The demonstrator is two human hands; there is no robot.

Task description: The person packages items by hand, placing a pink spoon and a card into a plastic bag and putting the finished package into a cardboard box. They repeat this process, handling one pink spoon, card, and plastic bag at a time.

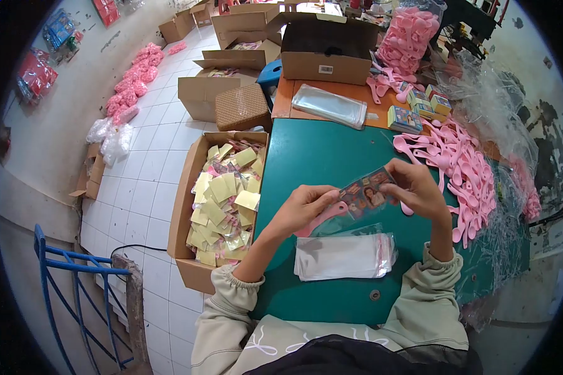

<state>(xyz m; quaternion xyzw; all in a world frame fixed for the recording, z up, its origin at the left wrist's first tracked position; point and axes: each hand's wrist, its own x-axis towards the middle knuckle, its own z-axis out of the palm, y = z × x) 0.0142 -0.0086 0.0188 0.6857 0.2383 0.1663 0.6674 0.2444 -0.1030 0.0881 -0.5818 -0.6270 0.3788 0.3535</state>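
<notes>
Over the green table I hold a clear plastic bag [351, 205] between both hands. Inside or against it show a pink spoon [326, 215] and a dark printed card [368, 194]. My left hand [306, 209] pinches the bag's left side near the spoon. At the card's end, my right hand [418, 189] is closed on the bag, thumb on the front. Just below lies a stack of clear plastic bags [341, 256]. To the right of my right hand spreads a large pile of pink spoons [460, 169].
A cardboard box [180, 240] full of packed bags with yellowish cards stands left of the green table [325, 150]. Toward the back are stacks of cards [404, 119], more clear bags [331, 105] and an open dark box [325, 62]. Loose plastic wrap [500, 106] hangs at right.
</notes>
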